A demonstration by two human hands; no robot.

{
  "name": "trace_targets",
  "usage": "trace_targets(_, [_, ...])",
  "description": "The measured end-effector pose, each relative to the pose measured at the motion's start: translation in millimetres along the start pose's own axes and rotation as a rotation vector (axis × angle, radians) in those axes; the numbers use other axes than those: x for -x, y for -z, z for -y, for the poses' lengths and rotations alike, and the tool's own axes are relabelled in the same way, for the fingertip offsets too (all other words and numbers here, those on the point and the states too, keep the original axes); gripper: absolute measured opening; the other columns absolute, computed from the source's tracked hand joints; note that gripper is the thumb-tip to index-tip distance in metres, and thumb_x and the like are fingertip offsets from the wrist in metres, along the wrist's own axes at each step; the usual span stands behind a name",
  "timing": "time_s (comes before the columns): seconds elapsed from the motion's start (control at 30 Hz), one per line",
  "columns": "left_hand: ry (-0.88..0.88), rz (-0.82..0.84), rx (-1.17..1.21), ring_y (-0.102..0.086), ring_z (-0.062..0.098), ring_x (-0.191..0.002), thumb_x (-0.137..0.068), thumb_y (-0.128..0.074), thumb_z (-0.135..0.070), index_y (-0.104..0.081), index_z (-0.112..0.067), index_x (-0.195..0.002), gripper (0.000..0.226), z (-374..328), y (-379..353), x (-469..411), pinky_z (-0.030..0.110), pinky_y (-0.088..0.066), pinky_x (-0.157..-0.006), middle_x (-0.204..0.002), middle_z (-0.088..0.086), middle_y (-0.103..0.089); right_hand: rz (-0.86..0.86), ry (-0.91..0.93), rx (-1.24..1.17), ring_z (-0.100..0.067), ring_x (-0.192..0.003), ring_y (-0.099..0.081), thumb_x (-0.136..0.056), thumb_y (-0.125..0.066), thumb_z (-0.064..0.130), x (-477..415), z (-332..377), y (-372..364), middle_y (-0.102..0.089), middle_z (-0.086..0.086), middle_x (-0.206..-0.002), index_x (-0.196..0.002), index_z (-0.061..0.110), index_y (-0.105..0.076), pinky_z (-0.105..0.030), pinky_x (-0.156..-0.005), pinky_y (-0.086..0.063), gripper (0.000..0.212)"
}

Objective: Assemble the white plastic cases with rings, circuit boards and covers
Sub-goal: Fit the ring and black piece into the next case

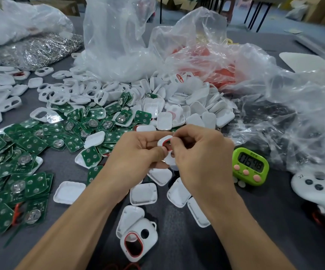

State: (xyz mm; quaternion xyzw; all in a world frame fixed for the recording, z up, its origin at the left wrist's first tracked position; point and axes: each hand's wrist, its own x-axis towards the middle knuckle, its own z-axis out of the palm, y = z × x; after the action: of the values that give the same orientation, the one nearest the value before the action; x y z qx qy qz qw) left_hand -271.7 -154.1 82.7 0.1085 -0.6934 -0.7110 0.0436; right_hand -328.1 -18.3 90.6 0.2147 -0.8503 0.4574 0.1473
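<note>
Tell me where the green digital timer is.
Head view, right side: the green digital timer stands on the grey table just right of the right hand, with the white two-button device to its right.

grey table (pixel 255 242), cardboard boxes (pixel 66 6) behind, black frame legs (pixel 258 16) on pale floor (pixel 278 18)

Your two bare forearms come in from the lower edge and meet in the middle. Your left hand (pixel 138 151) and right hand (pixel 198 158) are close together, fingers curled, both pinching one small white case (pixel 164 142) between the fingertips.
</note>
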Motion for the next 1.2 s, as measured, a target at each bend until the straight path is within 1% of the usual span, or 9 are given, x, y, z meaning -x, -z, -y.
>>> trace_targets(0.2, [0.009, 0.054, 0.041, -0.074, 0.021, -0.080, -0.095, -0.056, 0.012, -0.077, -0.011, -0.116, 0.037, -3.2, 3.8, 0.5, 0.024, -0.061, -0.068, -0.095, 0.018, -0.078, 0.056, -0.045, -0.150, 0.002, -0.055, -0.064, -0.079, -0.083, 0.009, -2.5, -1.4, 3.9, -0.068, 0.012, -0.058, -0.067, 0.023, -0.074, -0.006, -0.049, -0.043, 0.020])
trace_targets(0.3, [0.000, 0.098, 0.050, -0.072, 0.020, -0.081, -0.094, -0.057, 0.011, -0.078, -0.011, -0.113, 0.037, -5.0, 8.5, 2.5, 0.022, -0.058, -0.066, -0.099, 0.022, -0.077, 0.234, -0.238, -0.453, -0.011, -0.057, -0.068, -0.076, -0.083, 0.003, -10.2, -5.4, 10.7, -0.074, 0.002, -0.064, -0.066, 0.018, -0.076, -0.025, -0.054, -0.055, 0.019])
trace_targets(0.4, [0.008, 0.115, 0.124, -0.072, 0.020, -0.080, -0.089, -0.061, 0.009, -0.080, -0.010, -0.110, 0.034, -6.0, 12.7, 1.9, 0.024, -0.059, -0.065, -0.097, 0.020, -0.077, 0.335, -0.430, -0.771, -0.017, -0.060, -0.065, -0.071, -0.086, -0.004, -14.3, -6.2, 13.4, -0.073, -0.006, -0.068, -0.066, 0.014, -0.074, -0.027, -0.058, -0.054, 0.022])
trace_targets(0.57, [0.025, 0.216, 0.202, -0.073, 0.025, -0.089, -0.082, -0.069, 0.002, -0.074, -0.004, -0.119, 0.038, -4.2, 17.0, 0.3, 0.028, -0.062, -0.070, -0.106, 0.018, -0.076, 0.481, -0.545, -0.852, -0.027, -0.072, -0.063, -0.068, -0.083, 0.018, -15.9, -7.5, 15.1, -0.067, -0.013, -0.081, -0.086, 0.012, -0.064, -0.051, -0.075, -0.051, 0.027])
trace_targets(0.67, [0.036, 0.249, 0.178, -0.072, 0.030, -0.095, -0.083, -0.064, -0.002, -0.072, -0.004, -0.124, 0.042, -2.0, 19.3, -0.1, 0.031, -0.062, -0.071, -0.113, 0.025, -0.073, 0.616, -0.600, -0.903, -0.022, -0.072, -0.072, -0.066, -0.080, 0.017, -17.2, -10.0, 21.3, -0.076, -0.012, -0.084, -0.099, 0.009, -0.068, -0.042, -0.071, -0.061, 0.036])
trace_targets(0.8, [0.010, 0.279, 0.106, -0.075, 0.024, -0.093, -0.084, -0.065, 0.002, -0.078, -0.013, -0.117, 0.038, -1.1, 16.3, -0.8, 0.029, -0.062, -0.071, -0.107, 0.016, -0.077, 0.540, -0.613, -0.885, -0.024, -0.071, -0.074, -0.079, -0.076, -0.009, -14.3, -13.3, 17.5, -0.077, -0.016, -0.084, -0.094, 0.007, -0.076, -0.032, -0.062, -0.062, 0.021])
trace_targets(1.0, [-0.044, 0.084, 0.023, -0.072, 0.022, -0.081, -0.089, -0.070, 0.003, -0.082, -0.015, -0.102, 0.026, -4.2, 0.4, -1.8, 0.024, -0.060, -0.067, -0.091, 0.016, -0.079, 0.371, -0.474, -0.709, -0.025, -0.079, -0.074, -0.090, -0.071, -0.004, -10.6, -11.3, 5.5, -0.079, -0.014, -0.090, -0.102, 0.008, -0.077, -0.039, -0.077, -0.064, 0.018])
trace_targets(1.13, [-0.113, -0.011, -0.007, -0.077, 0.021, -0.074, -0.090, -0.068, 0.009, -0.078, -0.016, -0.104, 0.030, -8.2, -5.3, 2.5, 0.025, -0.062, -0.066, -0.085, 0.010, -0.080, 0.499, -0.569, -0.777, -0.026, -0.088, -0.074, -0.099, -0.063, 0.004, -15.6, -10.6, 11.7, -0.077, -0.019, -0.104, -0.110, 0.010, -0.075, -0.048, -0.087, -0.063, 0.018])
trace_targets(1.2, [-0.144, -0.130, 0.002, -0.077, 0.020, -0.070, -0.088, -0.070, 0.011, -0.077, -0.016, -0.103, 0.031, -8.4, -4.6, 2.8, 0.025, -0.061, -0.062, -0.081, 0.008, -0.080, 0.539, -0.587, -0.791, -0.031, -0.088, -0.077, -0.099, -0.063, 0.004, -17.4, -11.3, 14.9, -0.077, -0.020, -0.101, -0.111, 0.011, -0.073, -0.046, -0.080, -0.065, 0.016])
